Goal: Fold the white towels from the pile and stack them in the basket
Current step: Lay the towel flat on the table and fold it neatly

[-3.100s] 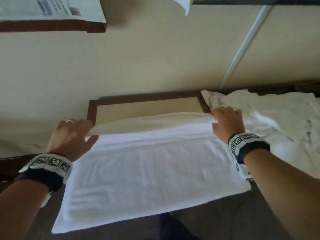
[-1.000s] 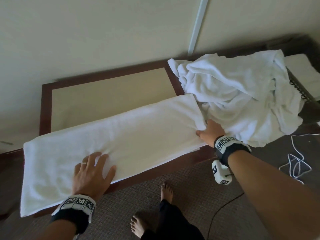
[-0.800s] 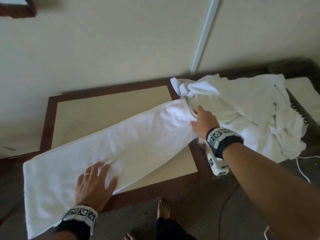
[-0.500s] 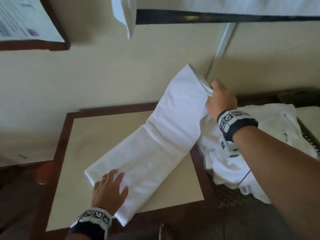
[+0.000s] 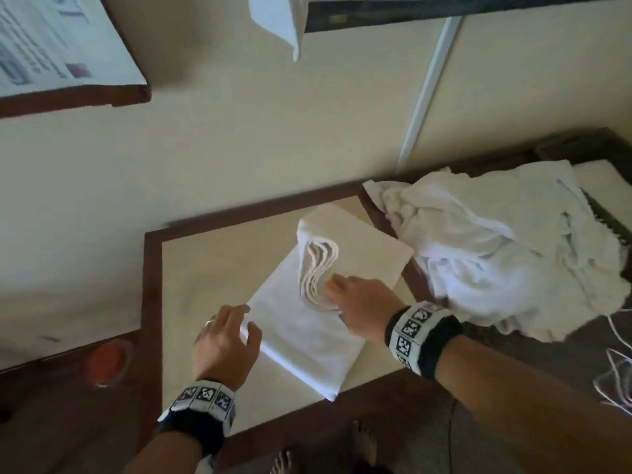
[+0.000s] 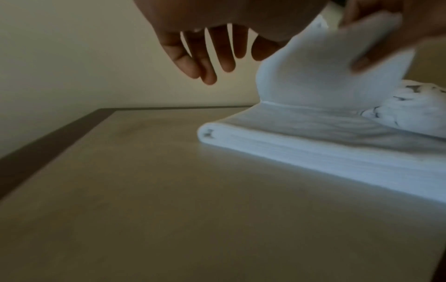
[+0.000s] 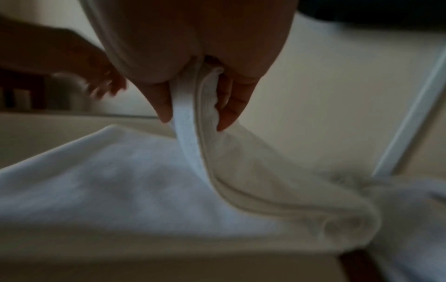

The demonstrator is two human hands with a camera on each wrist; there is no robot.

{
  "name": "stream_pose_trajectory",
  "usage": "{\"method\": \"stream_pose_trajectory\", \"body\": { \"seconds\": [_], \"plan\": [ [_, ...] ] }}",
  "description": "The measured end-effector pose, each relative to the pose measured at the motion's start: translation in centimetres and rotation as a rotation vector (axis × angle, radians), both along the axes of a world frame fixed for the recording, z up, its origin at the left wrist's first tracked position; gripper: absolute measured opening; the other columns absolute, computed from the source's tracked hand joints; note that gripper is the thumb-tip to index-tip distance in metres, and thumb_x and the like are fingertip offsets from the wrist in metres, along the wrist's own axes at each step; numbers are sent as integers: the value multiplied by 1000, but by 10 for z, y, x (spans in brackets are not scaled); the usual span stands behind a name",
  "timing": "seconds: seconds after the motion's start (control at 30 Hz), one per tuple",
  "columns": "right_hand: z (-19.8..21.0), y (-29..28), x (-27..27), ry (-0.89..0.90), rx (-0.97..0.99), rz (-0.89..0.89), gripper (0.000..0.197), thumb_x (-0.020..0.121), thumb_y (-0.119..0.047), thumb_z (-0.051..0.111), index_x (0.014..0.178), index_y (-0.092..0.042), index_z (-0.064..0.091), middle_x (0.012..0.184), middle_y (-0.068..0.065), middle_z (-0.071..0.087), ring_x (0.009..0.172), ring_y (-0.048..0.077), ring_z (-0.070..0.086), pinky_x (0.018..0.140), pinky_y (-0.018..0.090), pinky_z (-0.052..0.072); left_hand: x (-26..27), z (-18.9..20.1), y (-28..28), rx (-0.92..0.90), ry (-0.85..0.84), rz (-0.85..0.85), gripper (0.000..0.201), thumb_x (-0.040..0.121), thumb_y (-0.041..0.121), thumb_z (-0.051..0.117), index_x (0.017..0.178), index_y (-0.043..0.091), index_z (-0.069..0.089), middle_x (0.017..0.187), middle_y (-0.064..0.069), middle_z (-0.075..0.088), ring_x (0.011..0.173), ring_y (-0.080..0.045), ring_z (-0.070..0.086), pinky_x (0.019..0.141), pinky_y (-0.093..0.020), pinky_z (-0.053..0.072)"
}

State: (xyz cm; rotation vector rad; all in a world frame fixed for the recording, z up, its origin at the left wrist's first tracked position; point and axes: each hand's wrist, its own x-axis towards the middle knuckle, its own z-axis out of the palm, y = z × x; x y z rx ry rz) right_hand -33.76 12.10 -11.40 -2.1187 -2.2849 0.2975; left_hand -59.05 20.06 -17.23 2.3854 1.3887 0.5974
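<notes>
From the head view, a folded white towel (image 5: pixel 307 336) lies slantwise on the pale top of the desk (image 5: pixel 212 268), which has a dark wooden border; bare desk lies open to the left of the towel and toward the wall, while on the right the towel's far corner reaches the border. The right hand (image 5: pixel 359 304) grips the layered hems of the towel's far end, bent over above the flat part. The left hand (image 5: pixel 224 340) hovers at the towel's near left edge with its fingers apart and loosely bent, holding nothing. To the right sits a rumpled pile of towels (image 5: pixel 496 254), soft and creased, covering most of a dark basket (image 5: pixel 605 220) of which only a strip of rim shows. Loose white cords (image 5: pixel 615 371) lie on the floor at the frame's edge. In the left wrist view the left hand's fingers (image 6: pixel 205 57) hang spread above smooth bare desk, just beside the towel's thick rounded fold; the right hand there is blurred. In the right wrist view, thumb and fingers (image 7: pixel 229 106) pinch the ribbed hem band, the cloth curving down to the flat layer; the picture is dim and soft.
</notes>
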Motion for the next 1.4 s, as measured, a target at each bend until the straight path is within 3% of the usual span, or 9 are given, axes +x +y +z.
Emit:
{"method": "stream_pose_trajectory", "body": {
  "seconds": [0.17,0.37,0.57,0.73,0.97,1.1,1.23,1.3,1.4],
  "plan": [
    [-66,-46,-35,-163,-133,76,54,48,-10,84,92,-18,54,88,1,58,65,19,55,47,29,37,-23,-9,13,217,21,-222,30,82,26,52,101,9,69,92,-6,65,74,-29,64,65,-39,56],
    [-42,-38,-6,-159,-97,-355,41,83,-6,61,122,-14,51,118,7,55,103,26,56,77,38,52,22,-17,15,157,350,-638,62,74,49,64,128,21,52,121,-5,62,100,-30,65,78,-42,55],
    [-19,-38,10,-38,30,-488,31,76,-8,70,98,-17,50,98,2,52,88,23,50,71,38,49,57,-26,26,154,528,-675,82,62,51,80,131,20,47,128,-14,60,107,-39,65,82,-50,55],
    [-15,-48,12,-166,237,-327,29,65,4,59,86,-14,50,90,7,49,76,26,46,63,39,45,55,-11,41,425,297,-718,43,64,9,80,104,14,67,92,-10,64,74,-34,65,61,-40,54],
    [-66,-112,-21,-206,-70,-235,44,63,-13,68,102,-26,56,100,-1,52,89,21,48,73,36,48,5,-49,17,500,233,-921,37,81,20,51,117,15,57,103,-10,68,84,-35,68,63,-39,56],
    [-66,-118,-27,-74,-171,-364,37,73,-25,54,110,-29,55,109,-4,48,99,19,44,87,37,44,-2,-57,10,363,240,-888,31,78,28,57,103,13,68,101,-9,67,87,-34,67,64,-39,56],
    [-66,-106,-25,3,-81,-525,32,82,-44,32,78,-21,53,84,-5,47,81,18,43,83,43,44,10,-43,8,151,138,-726,38,87,47,50,69,16,60,75,-1,57,69,-27,59,58,-34,49],
    [-68,-99,-20,28,-43,-683,40,86,-53,27,70,-20,43,74,-5,43,73,21,45,76,40,45,21,-33,10,7,256,-514,49,92,57,39,74,16,60,77,0,58,73,-26,62,61,-33,49],
    [-71,-88,-13,127,-88,-913,46,90,-61,46,99,-16,50,97,1,51,87,27,58,78,41,50,31,-27,24,-239,462,-262,59,91,74,40,104,19,54,101,-1,58,95,-27,62,76,-36,47]
  ]
}}
